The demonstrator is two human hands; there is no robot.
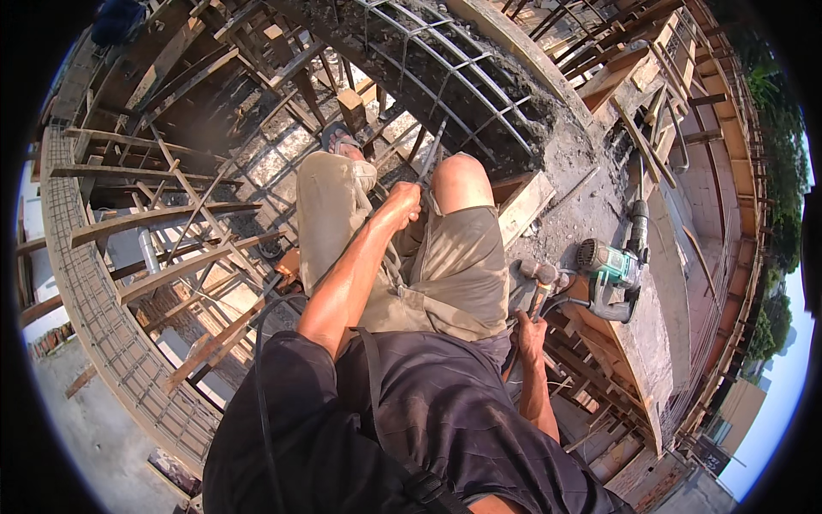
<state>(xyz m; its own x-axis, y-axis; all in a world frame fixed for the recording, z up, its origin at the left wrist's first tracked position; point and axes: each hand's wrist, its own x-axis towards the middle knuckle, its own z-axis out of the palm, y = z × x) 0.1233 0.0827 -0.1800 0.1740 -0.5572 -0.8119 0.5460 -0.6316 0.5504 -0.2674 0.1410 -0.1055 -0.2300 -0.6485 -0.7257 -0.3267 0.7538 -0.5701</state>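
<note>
My left hand [402, 204] is closed in front of my bent knees, around the near end of a thin metal rod [434, 147]. The rod's far end slants up toward the concrete beam with exposed rebar [467, 73]. Low at my right side, my right hand [531, 337] grips the handle of a hammer [539, 272]. Its dark, worn head sits above the hand, beside the concrete edge. A teal and black demolition hammer drill [613, 264] lies on the rough concrete just right of the hammer.
Timber props and planks [201, 227] crowd the deep gap on the left. A curved rebar cage [90, 283] runs along the far left. Broken concrete rubble [569, 206] covers the ledge at right. A black cable [261, 377] passes over my left arm.
</note>
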